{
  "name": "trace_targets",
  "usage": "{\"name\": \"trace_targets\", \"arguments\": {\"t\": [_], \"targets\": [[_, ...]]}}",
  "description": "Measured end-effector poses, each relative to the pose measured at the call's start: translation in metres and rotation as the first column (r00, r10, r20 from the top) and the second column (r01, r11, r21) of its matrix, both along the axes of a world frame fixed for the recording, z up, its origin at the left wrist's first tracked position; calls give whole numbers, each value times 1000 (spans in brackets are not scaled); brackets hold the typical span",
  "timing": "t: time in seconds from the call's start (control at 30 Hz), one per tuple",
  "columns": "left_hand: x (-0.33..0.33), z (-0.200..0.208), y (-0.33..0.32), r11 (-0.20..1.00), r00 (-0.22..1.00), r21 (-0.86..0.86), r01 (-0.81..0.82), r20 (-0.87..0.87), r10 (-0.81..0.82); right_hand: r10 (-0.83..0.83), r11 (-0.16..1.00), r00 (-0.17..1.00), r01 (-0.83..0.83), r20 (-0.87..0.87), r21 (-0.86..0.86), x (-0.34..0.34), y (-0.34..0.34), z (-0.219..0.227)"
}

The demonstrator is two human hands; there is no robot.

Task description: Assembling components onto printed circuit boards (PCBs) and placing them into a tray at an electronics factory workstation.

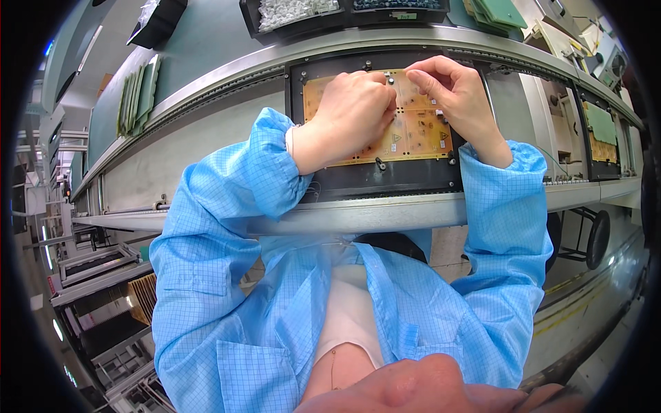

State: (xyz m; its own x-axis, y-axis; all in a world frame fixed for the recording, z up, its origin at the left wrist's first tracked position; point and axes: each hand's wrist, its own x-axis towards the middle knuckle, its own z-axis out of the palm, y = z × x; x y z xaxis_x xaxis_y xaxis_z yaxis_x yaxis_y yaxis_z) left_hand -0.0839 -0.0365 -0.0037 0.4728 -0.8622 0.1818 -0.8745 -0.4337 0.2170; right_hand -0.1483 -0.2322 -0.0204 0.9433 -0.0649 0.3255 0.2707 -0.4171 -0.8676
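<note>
Left hand [354,110] on circuit board [413,134], right hand [454,89] pinching above

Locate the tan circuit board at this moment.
In the head view, the tan circuit board lies in a black tray on the conveyor line, upper centre, under both hands: left hand, right hand.

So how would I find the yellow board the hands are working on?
Find the long grey metal conveyor rail running across the bench, then the black rectangular tray sitting just behind it. The flat tan-yellow circuit board lies inside that tray under both hands; the neighbouring boards are green.
</note>
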Motion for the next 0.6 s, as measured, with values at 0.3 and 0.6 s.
{"name": "trace_targets", "arguments": {"t": [0.3,0.6], "targets": [[-3,12,-17,986,994,157,64,81,-77,-14,1000,999,15,-29,23,-1,-2,-1],[-5,-10,-19,993,984,53,107,139,-114,22,985,992,0,-128,171,-3,-9,-2]]}}
